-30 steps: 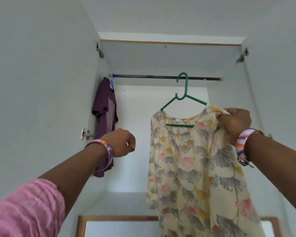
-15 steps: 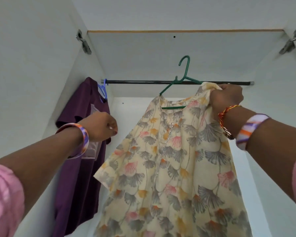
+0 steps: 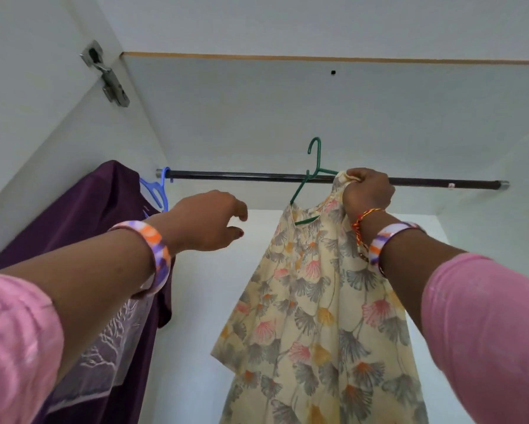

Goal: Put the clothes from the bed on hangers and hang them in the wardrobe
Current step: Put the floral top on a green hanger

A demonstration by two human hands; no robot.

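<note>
A cream floral top (image 3: 315,304) hangs on a green hanger (image 3: 316,160). My right hand (image 3: 367,192) grips the top's shoulder together with the hanger's arm, just in front of the dark wardrobe rail (image 3: 242,176). The hanger's hook rises above the rail and is not over it. My left hand (image 3: 209,220) is held out to the left of the top, fingers loosely spread, holding nothing. A purple T-shirt (image 3: 104,270) hangs on a blue hanger (image 3: 157,191) at the rail's left end.
The open wardrobe door is on the left with a metal hinge (image 3: 109,76) near its top. The wardrobe's top panel (image 3: 287,96) lies close above the rail. White back wall (image 3: 196,301) shows between the two garments.
My right hand has lifted the floral top and hanger up to the rail. My left hand has opened from a fist and moved right toward the top. The view has tilted upward.
</note>
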